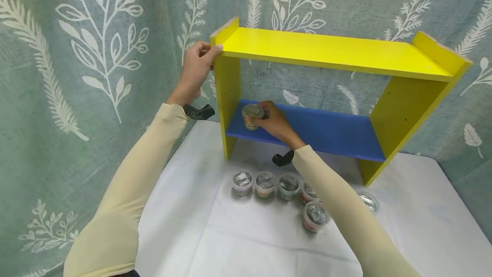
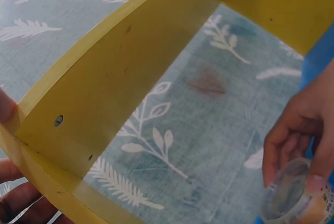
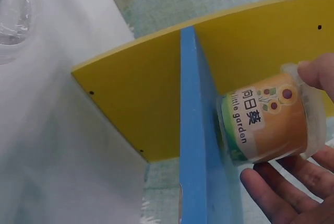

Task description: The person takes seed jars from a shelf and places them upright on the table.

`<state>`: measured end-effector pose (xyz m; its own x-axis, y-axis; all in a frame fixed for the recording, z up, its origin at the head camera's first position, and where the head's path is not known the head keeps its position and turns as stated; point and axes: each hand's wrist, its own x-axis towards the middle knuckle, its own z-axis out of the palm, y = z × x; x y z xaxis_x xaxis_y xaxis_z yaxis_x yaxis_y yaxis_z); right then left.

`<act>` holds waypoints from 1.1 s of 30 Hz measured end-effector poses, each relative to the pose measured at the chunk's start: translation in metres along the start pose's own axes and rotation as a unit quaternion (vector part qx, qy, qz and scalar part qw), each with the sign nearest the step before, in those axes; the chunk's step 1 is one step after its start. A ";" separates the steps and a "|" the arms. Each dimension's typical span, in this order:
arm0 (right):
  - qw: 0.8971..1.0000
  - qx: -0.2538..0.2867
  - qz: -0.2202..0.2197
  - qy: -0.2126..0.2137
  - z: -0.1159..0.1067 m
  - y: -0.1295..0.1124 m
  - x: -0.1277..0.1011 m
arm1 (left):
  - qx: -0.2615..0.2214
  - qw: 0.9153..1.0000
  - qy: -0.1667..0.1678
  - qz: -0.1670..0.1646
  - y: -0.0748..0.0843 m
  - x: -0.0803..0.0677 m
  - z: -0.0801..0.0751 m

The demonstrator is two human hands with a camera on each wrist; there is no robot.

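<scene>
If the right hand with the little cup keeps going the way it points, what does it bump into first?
Probably the yellow side panel at the left end of the blue shelf. The right hand holds the cup pointing leftward, close to that panel; depth is hard to judge.

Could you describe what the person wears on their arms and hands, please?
Both arms are covered by long, snug cream sleeves reaching to the wrists. The left hand and right hand are bare, with no gloves or rings visible. A small black camera mount sits at the left wrist, another at the right.
</scene>
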<state>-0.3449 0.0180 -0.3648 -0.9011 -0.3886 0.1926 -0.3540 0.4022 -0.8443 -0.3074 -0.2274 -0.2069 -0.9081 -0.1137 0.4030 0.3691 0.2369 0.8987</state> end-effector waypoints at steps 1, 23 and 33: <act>1.000 0.000 -0.001 0.000 -0.001 -0.001 -0.001 | -0.001 1.000 0.001 -0.001 0.000 0.000 0.000; 0.996 -0.067 -0.057 -0.003 -0.024 -0.004 -0.034 | -0.018 1.000 0.006 -0.023 0.003 0.003 0.002; 0.996 -0.068 -0.057 -0.003 -0.036 -0.003 -0.054 | -0.019 1.000 -0.002 -0.018 0.003 0.002 0.002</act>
<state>-0.3039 0.0678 -0.3548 -0.8514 -0.4427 0.2812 -0.4857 0.4631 -0.7414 -0.3083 -0.2254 -0.2040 -0.9220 -0.1172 0.3691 0.3430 0.1952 0.9188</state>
